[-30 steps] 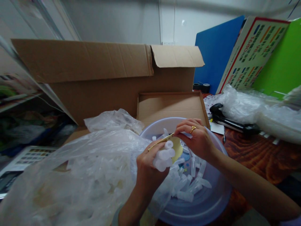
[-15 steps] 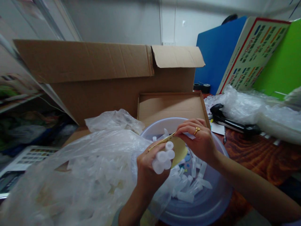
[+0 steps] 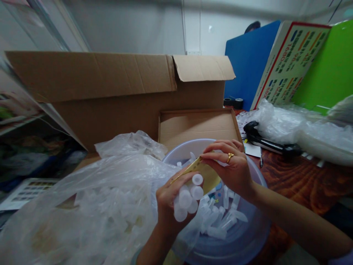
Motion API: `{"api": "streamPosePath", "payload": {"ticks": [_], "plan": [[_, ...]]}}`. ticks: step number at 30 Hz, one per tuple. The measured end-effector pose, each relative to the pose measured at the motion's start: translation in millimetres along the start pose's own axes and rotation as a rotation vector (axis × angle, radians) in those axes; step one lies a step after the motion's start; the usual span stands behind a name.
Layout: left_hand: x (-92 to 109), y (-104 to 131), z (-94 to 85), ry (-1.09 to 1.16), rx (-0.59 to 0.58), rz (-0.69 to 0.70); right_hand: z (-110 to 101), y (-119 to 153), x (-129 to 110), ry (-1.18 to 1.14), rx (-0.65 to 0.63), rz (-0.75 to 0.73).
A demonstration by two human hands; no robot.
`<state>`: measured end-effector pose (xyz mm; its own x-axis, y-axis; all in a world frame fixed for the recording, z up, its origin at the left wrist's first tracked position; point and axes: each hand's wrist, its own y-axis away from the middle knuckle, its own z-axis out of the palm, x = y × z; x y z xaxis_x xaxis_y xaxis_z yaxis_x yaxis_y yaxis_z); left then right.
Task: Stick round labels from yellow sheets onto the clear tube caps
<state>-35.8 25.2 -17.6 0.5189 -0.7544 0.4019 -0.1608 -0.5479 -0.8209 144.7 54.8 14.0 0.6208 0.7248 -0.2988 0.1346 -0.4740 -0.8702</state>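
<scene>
My left hand (image 3: 172,206) is wrapped round several translucent white plastic tubes (image 3: 185,198), whose round ends face me. Between those tubes and my right hand is a flat gold-yellow sheet or pouch (image 3: 211,179), its top edge slanting up to the right; which of the two it is, I cannot tell. My right hand (image 3: 230,165), with a gold ring, pinches the upper corner of this gold piece. Below both hands stands a pale blue plastic basin (image 3: 242,244) with many more loose tubes (image 3: 220,221) lying in it.
A large clear plastic bag (image 3: 91,213) of white pieces fills the left front. Behind stand a big cardboard box (image 3: 124,110) and a shallow cardboard tray (image 3: 193,125). On the wood-patterned table (image 3: 298,184) are a black stapler-like tool (image 3: 270,141), plastic wrap (image 3: 309,129) and coloured boards (image 3: 253,62).
The tubes in my left hand have tilted and sunk slightly lower. The gold piece now slants more steeply, with my right hand still on its corner. The whole view has shifted a little.
</scene>
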Motion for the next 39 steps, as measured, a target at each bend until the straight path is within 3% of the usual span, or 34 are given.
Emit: {"api": "streamPosePath", "payload": {"ticks": [18,39], "plan": [[0.6,4.4,0.5,-0.001,0.014,-0.012,1.3,0.4,-6.8,-0.127,0.048,0.166],[0.5,6.9,3.4,-0.03,0.035,0.045,1.6,1.0,-6.9,-0.136,0.09,0.098]]}}
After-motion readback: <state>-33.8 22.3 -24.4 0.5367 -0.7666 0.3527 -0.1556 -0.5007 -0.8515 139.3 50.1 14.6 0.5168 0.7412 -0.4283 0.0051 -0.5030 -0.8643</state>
